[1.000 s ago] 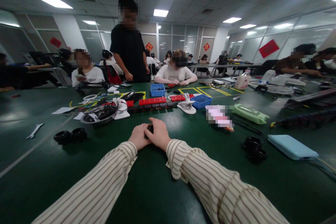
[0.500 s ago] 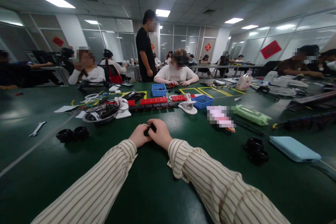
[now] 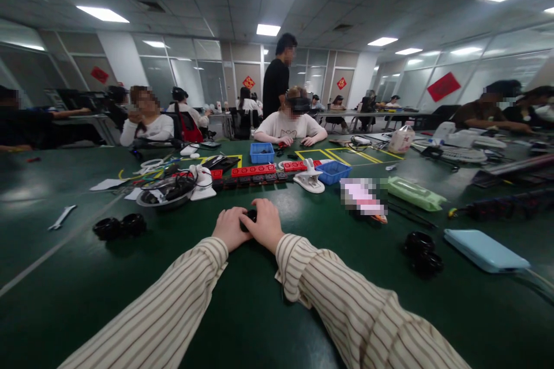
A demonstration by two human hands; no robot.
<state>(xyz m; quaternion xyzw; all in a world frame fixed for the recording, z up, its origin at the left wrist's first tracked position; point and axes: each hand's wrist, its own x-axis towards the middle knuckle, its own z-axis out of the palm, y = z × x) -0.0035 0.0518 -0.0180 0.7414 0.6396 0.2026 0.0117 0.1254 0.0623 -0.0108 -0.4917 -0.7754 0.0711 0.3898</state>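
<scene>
In the middle of the green table (image 3: 259,311), my left hand (image 3: 231,228) and my right hand (image 3: 267,225) meet around a small black round piece (image 3: 250,219). Fingers of both hands curl over it from either side, so only a dark patch shows between the thumbs. Its exact kind is hidden. To the left stands a pair of glossy black ring-shaped pieces (image 3: 107,228). A similar black pair (image 3: 422,251) is on the right. Beyond my hands lies a red and black power strip (image 3: 253,172).
A wrench (image 3: 63,217) lies far left. Behind are a metal bowl (image 3: 162,200) of cables, a white clip stand (image 3: 310,180) and a blue basket (image 3: 334,173). On the right are a green packet (image 3: 414,193) and a light-blue case (image 3: 485,249). A co-worker (image 3: 291,127) sits opposite.
Both hands have flattened slightly and sit lower around the black piece, staying in nearly the same spot. A standing person in the background has moved right.
</scene>
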